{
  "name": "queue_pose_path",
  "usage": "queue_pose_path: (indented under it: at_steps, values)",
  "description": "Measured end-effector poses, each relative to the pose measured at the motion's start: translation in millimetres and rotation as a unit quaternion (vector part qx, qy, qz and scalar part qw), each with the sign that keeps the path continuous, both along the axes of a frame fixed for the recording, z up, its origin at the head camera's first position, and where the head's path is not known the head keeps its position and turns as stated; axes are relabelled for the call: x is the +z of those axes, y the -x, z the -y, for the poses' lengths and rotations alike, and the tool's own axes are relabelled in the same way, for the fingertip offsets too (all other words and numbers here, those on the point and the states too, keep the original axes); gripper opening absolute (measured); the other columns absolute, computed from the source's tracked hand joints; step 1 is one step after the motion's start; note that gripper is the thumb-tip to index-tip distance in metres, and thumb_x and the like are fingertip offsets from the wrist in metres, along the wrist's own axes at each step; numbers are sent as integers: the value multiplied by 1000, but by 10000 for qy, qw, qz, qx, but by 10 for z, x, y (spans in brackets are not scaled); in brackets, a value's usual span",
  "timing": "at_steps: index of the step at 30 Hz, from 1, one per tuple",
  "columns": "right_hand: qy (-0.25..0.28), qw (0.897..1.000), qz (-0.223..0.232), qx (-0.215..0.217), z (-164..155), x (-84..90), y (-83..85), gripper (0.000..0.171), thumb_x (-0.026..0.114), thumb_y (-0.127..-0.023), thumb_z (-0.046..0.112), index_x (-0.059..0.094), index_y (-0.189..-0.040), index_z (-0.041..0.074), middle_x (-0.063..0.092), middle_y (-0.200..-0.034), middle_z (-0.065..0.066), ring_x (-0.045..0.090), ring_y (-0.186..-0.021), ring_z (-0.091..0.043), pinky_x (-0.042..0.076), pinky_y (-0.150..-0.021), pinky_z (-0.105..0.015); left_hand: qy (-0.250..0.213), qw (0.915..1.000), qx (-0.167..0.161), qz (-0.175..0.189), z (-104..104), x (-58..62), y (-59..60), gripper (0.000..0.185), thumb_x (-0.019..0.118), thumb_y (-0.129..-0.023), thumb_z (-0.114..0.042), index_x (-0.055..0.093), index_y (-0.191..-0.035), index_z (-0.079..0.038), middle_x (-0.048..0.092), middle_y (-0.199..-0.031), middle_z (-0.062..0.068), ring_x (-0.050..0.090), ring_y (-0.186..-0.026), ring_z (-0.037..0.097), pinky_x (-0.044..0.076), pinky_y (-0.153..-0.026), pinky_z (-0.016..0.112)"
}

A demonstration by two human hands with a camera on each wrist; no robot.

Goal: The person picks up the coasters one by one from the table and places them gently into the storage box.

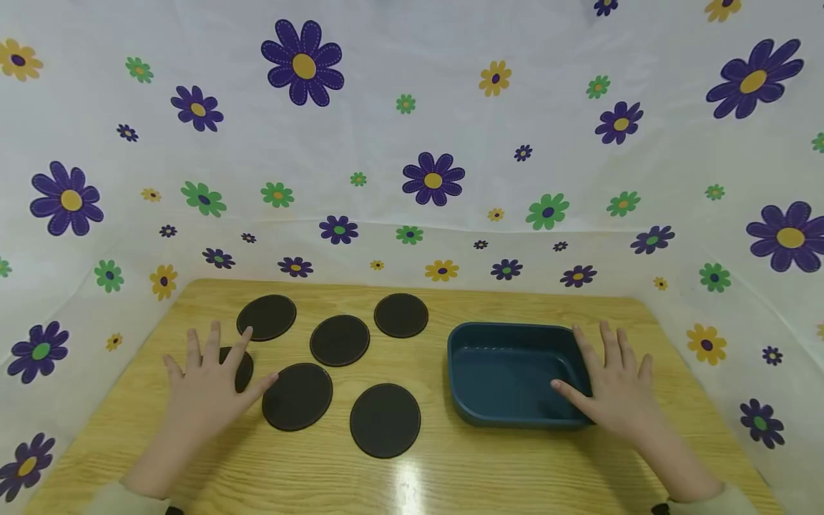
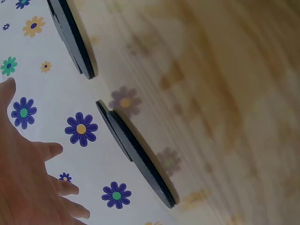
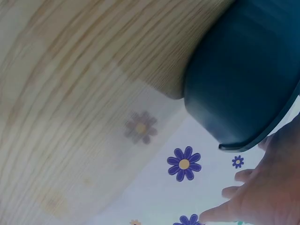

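My left hand (image 1: 209, 386) is spread over the left side of the table, its fingers apart and holding nothing. Beneath it, a black round coaster (image 1: 244, 370) is partly hidden by the fingers, and the thumb tip overlaps the edge of another coaster (image 1: 297, 397). Seen edge-on in the left wrist view, coasters (image 2: 140, 157) lie flat below the hand. On the right, a dark blue rectangular dish (image 1: 508, 375) stands upright with a bare inside. My right hand (image 1: 618, 393) hovers at its right end, fingers spread, thumb over the opening. The dish's outer wall (image 3: 234, 89) shows beside that hand.
More black coasters lie apart on the wooden table (image 1: 309, 472): one at the back left (image 1: 267, 317), others at the middle (image 1: 340, 340), back (image 1: 401, 315) and front (image 1: 385, 420). A white flower-print cloth (image 1: 373, 136) surrounds the table at the back and both sides.
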State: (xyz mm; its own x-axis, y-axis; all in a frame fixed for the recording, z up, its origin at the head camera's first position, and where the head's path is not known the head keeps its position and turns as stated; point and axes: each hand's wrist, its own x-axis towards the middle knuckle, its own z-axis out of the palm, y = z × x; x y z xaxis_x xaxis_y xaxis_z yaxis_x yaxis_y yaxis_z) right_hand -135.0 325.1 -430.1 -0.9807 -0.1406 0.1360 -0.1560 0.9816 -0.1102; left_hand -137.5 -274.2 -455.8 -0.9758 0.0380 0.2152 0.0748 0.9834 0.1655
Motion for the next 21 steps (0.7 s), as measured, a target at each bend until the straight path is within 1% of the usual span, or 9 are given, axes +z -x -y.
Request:
queue_pose_path:
  at_steps: [2,5,8,11,15,18,21]
  values:
    - [104,9998,-106,136,-29,-20,10,105,64,-95,67,10,-173,22,17,-169,-38,15,-154,-64,15,-108,-92,15,10000,-14,-59,53,-13,3,98,62,-91,-76,39,-164,-16,23,-167,41,16,-150,73,15,-106,93]
    - [225,9992,-120,309,-71,-36,25,103,66,-96,63,9,-173,23,17,-169,-37,14,-156,-60,14,-112,-88,41,9999,-32,-134,132,-44,0,97,64,-90,-75,43,-162,-13,25,-165,42,20,-149,73,20,-106,91]
    - [294,9984,-107,466,-100,-42,36,102,66,-97,60,10,-173,21,16,-170,-35,14,-158,-57,14,-118,-84,43,9998,-70,-163,219,-73,-4,97,67,-89,-73,44,-160,-11,27,-164,42,23,-147,73,23,-106,90]
    - [343,9975,-107,617,-126,-48,37,99,67,-98,58,16,-172,15,16,-171,-34,14,-159,-55,11,-122,-80,46,9999,-87,-139,307,-107,-6,98,70,-87,-72,45,-159,-10,28,-163,43,26,-145,73,26,-107,88]
    - [352,9959,-153,816,-146,-50,28,95,66,-99,55,21,-170,11,18,-172,-33,13,-161,-51,6,-127,-74,148,9998,-98,-25,424,-154,2,99,70,-87,-73,46,-157,-7,28,-161,44,30,-142,74,30,-107,85]
    - [316,9946,-131,980,-149,-44,26,92,65,-100,53,23,-170,10,20,-172,-31,11,-163,-48,9,-128,-72,241,9995,-141,111,494,-172,14,100,69,-87,-74,46,-157,-6,28,-161,44,31,-140,73,31,-107,85]
    - [281,9934,-14,1108,-148,-44,26,91,64,-102,51,22,-170,10,18,-174,-29,8,-165,-45,13,-127,-72,331,9990,-213,230,547,-181,29,103,70,-85,-75,46,-158,-7,28,-161,43,31,-140,73,32,-107,84]
